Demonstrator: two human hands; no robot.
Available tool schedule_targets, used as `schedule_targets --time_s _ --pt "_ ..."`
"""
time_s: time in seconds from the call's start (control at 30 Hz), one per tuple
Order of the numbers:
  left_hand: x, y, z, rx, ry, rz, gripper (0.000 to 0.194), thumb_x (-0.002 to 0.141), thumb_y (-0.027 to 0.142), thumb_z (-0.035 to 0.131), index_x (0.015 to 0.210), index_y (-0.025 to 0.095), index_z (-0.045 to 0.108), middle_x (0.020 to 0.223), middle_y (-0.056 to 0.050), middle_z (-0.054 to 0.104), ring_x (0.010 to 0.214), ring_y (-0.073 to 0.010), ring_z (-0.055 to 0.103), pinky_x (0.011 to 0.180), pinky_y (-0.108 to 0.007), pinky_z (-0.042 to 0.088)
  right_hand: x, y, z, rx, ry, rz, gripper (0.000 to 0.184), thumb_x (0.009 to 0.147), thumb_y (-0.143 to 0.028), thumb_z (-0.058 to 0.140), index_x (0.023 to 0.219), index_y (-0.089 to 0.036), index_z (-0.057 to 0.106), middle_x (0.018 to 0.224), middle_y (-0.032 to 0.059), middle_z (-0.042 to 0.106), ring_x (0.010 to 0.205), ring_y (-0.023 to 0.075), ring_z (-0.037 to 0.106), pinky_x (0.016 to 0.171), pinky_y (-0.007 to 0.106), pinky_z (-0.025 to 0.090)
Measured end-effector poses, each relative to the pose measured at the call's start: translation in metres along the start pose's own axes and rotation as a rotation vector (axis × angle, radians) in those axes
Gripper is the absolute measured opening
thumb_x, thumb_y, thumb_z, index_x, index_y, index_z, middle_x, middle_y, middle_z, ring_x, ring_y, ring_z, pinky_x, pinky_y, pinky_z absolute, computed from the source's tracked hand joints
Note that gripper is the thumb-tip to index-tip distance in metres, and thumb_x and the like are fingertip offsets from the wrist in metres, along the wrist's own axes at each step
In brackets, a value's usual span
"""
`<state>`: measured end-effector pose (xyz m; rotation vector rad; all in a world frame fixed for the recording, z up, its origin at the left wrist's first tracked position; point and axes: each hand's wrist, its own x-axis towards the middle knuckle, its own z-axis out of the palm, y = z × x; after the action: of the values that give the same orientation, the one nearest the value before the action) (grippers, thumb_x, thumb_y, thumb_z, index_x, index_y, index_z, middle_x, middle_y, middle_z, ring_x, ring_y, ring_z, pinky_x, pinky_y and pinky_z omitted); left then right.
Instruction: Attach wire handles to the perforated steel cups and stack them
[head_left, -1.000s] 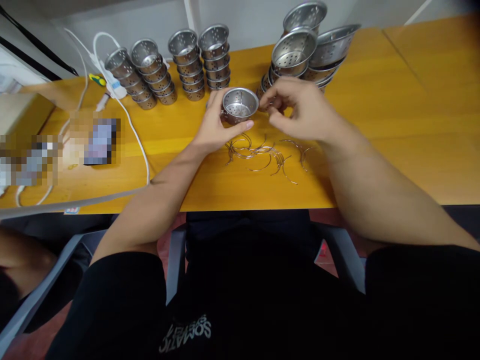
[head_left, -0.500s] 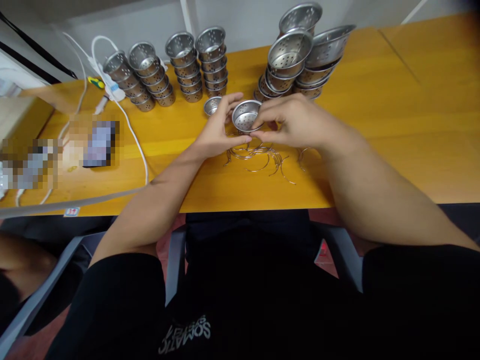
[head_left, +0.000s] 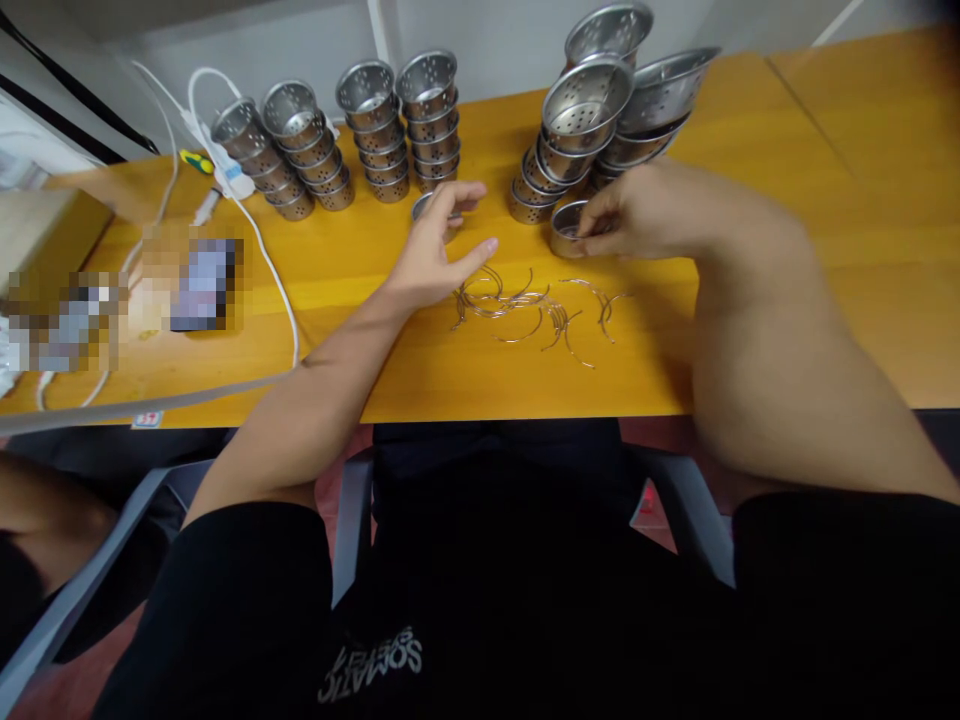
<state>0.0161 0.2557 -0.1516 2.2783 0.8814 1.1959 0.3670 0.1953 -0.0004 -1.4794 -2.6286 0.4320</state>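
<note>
My right hand (head_left: 637,215) grips a small perforated steel cup (head_left: 566,229) that stands on the wooden table (head_left: 787,250), just in front of the right-hand stacks of cups (head_left: 592,110). My left hand (head_left: 435,250) hovers with its fingers spread and holds nothing. It sits over a single steel cup (head_left: 425,206) on the table, which it partly hides. A loose pile of thin curved wire handles (head_left: 525,310) lies on the table between and below both hands.
Several stacks of the same cups (head_left: 345,135) line the back of the table. A white cable with a power strip (head_left: 225,175) runs down the left side beside blurred items (head_left: 187,285). Another person's arm (head_left: 45,500) shows at the lower left.
The cup both hands held over the wires has gone right with my right hand, down onto the table by the right stacks. My left hand let go and opened.
</note>
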Motion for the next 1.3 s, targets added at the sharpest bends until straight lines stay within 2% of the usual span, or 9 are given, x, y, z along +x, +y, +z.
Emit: schedule_targets --time_s 0.17,0.33,0.43,0.53,0.7,0.83,1.0,1.17,1.3 --pt "0.006 0.0 -0.011 0.035 0.077 0.018 0.083 0.118 0.1 0.067 0.171 0.036 0.064 0.183 -0.019 0.065 0.176 -0.0442 0.065 0.151 -0.07 0.057 0.004 -0.002 0.002 -0.022 -0.007 0.068 0.02 0.112 -0.032 0.087 0.095 -0.022 0.083 0.095 0.007 0.087 0.08 0.0195 0.063 0.086 0.041 0.05" --pt "0.009 -0.011 -0.019 0.041 0.149 -0.027 0.076 0.113 0.094 0.08 0.164 0.039 0.067 0.188 -0.017 0.061 0.186 -0.0452 0.053 0.16 -0.074 0.047 0.003 -0.006 -0.001 0.014 -0.041 0.101 0.008 0.11 -0.026 0.092 0.106 -0.021 0.086 0.112 0.0115 0.094 0.091 0.0237 0.075 0.093 0.043 0.055" --pt "0.011 -0.012 -0.02 0.058 0.175 -0.034 0.074 0.113 0.091 0.082 0.163 0.04 0.065 0.19 -0.016 0.06 0.189 -0.0448 0.049 0.163 -0.074 0.044 -0.003 -0.012 -0.005 0.053 0.085 0.06 0.015 0.116 -0.032 0.085 0.11 -0.018 0.086 0.12 0.0216 0.094 0.1 0.0296 0.08 0.098 0.047 0.057" --pt "0.011 -0.012 -0.022 0.047 0.164 -0.075 0.074 0.114 0.085 0.086 0.167 0.038 0.063 0.189 -0.016 0.06 0.197 -0.0446 0.039 0.169 -0.074 0.033 -0.007 -0.024 -0.003 0.105 0.213 -0.003 0.025 0.119 -0.038 0.074 0.101 -0.022 0.079 0.105 0.0187 0.091 0.092 0.0291 0.076 0.094 0.047 0.058" --pt "0.006 -0.034 -0.023 0.028 0.187 -0.149 0.082 0.109 0.068 0.099 0.171 0.036 0.057 0.191 -0.018 0.058 0.199 -0.0423 0.036 0.172 -0.071 0.025 0.002 -0.037 0.013 0.133 0.032 -0.181 0.01 0.109 -0.029 0.074 0.105 -0.023 0.082 0.1 0.0126 0.089 0.086 0.0286 0.075 0.089 0.047 0.059" --pt "0.004 -0.059 -0.02 -0.015 0.231 -0.292 0.104 0.095 0.053 0.109 0.176 0.029 0.048 0.194 -0.024 0.054 0.195 -0.0471 0.042 0.171 -0.075 0.024 0.014 -0.03 0.029 0.159 -0.042 -0.276 0.022 0.102 -0.029 0.076 0.117 -0.022 0.089 0.111 0.0131 0.094 0.091 0.03 0.082 0.092 0.048 0.062" --pt "0.004 -0.064 -0.025 0.006 0.157 -0.405 0.119 0.089 0.049 0.118 0.18 0.027 0.045 0.191 -0.026 0.062 0.188 -0.0474 0.058 0.168 -0.065 0.038 0.021 -0.019 0.04 0.23 -0.021 -0.282 0.023 0.104 -0.044 0.087 0.118 -0.027 0.093 0.106 0.008 0.093 0.091 0.0323 0.084 0.09 0.049 0.063" --pt "0.007 -0.062 -0.03 0.067 0.205 -0.425 0.109 0.092 0.051 0.12 0.175 0.024 0.054 0.178 -0.025 0.067 0.175 -0.0472 0.068 0.162 -0.063 0.047 0.02 -0.016 0.037 0.261 -0.05 -0.263 0.017 0.103 -0.041 0.088 0.112 -0.028 0.092 0.104 0.0076 0.092 0.091 0.0322 0.083 0.091 0.052 0.063" --pt "0.009 -0.054 -0.031 0.098 0.218 -0.378 0.094 0.087 0.042 0.122 0.161 0.028 0.067 0.174 -0.019 0.068 0.177 -0.0487 0.063 0.164 -0.066 0.043 0.017 -0.01 0.032 0.282 -0.196 -0.24 0.026 0.102 -0.045 0.09 0.117 -0.023 0.089 0.097 0.008 0.089 0.083 0.0275 0.077 0.081 0.048 0.058"
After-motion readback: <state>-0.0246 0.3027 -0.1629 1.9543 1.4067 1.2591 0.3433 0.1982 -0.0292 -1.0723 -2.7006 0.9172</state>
